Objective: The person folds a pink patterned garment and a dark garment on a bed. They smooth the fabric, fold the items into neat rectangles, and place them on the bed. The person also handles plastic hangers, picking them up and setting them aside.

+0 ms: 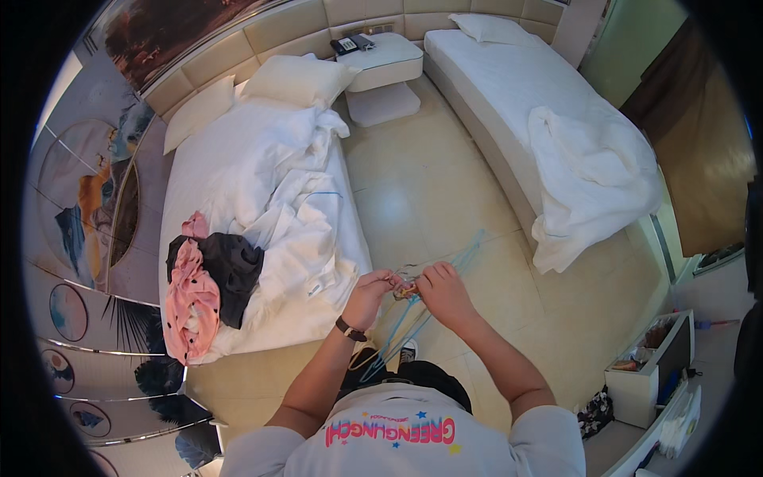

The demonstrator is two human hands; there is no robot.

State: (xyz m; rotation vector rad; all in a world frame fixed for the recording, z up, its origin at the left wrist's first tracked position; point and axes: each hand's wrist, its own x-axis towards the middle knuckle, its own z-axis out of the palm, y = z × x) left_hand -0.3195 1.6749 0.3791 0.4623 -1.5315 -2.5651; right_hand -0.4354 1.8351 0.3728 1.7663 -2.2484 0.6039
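Note:
In front of my body, both hands are gripping a small bundle of thin clothes hangers. My left hand (371, 296), with a dark strap watch (350, 329) at the wrist, pinches the bundle near the hooks. My right hand (444, 293) is closed around its other side. Light-blue hangers (394, 341) stick out below and beyond my fingers, and a yellowish one (384, 316) hangs among them. The metal hooks (405, 273) cluster between my two hands. How many hangers there are, I cannot tell.
Left is a bed (280, 352) with a rumpled white duvet (298, 232), pink clothing (194, 304) and dark clothing (232, 274). A second bed (477, 77) stands right, with a nightstand (381, 62) holding a telephone (344, 45) between them. An open-topped white cabinet (635, 387) is at lower right.

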